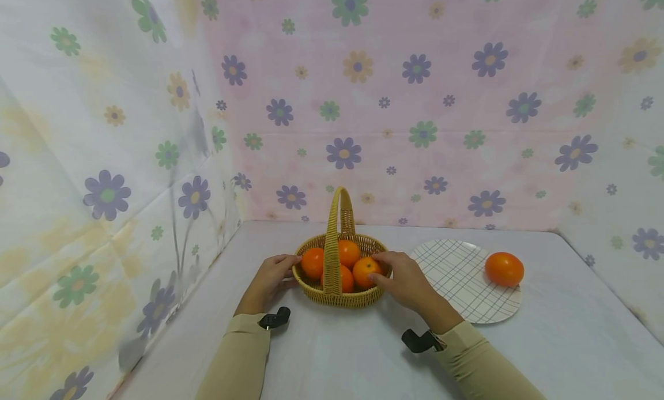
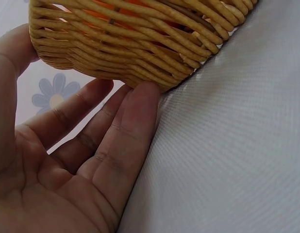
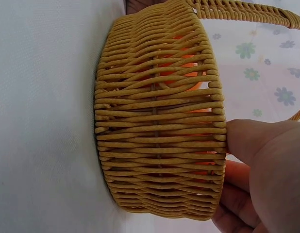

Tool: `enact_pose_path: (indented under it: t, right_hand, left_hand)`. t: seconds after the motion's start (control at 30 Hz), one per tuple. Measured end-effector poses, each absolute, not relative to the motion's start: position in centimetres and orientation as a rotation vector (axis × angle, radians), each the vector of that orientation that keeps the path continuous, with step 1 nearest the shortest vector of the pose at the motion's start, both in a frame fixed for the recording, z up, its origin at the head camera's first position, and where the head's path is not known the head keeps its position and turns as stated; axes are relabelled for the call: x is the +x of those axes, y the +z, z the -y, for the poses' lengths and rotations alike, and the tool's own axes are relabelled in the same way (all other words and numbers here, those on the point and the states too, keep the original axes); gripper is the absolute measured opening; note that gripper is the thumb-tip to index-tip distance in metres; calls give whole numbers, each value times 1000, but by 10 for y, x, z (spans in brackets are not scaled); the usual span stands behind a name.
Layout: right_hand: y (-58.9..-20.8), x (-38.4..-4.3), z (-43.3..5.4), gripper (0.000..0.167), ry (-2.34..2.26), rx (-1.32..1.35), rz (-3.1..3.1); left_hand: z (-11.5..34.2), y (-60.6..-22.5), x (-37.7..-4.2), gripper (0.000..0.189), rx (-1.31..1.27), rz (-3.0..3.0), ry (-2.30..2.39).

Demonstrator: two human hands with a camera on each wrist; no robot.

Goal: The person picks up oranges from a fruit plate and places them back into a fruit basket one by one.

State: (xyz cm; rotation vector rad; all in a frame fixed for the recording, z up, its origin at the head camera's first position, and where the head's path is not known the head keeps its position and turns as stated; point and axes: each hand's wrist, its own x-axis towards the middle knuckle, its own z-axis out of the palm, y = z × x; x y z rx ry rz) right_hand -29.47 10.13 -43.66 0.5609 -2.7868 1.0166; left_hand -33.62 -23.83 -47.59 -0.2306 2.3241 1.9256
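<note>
A yellow-brown wicker basket with a tall arched handle stands upright on the table and holds several oranges. My left hand is at its left side. In the left wrist view, the thumb meets the rim and the extended fingers touch the lower weave. The right hand reaches over the right rim, its thumb and fingers around the rightmost orange inside the basket. In the right wrist view, the basket wall partly hides that fruit.
A white plate with a dark grid pattern lies to the right of the basket. Another orange fruit sits on its right part. Flower-patterned cloth walls enclose the white table at the back and both sides.
</note>
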Motion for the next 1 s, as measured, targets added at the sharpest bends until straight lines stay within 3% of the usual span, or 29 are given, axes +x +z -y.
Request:
enact_pose_path:
  t: [0.47, 1.0]
  right_hand:
    - [-442, -295, -116, 48, 866, 635, 2697]
    - [-441, -287, -186, 49, 543, 401, 2715]
  left_hand:
    - [233, -480, -339, 48, -240, -2317, 1940]
    - [236, -476, -336, 50, -289, -2357, 1898]
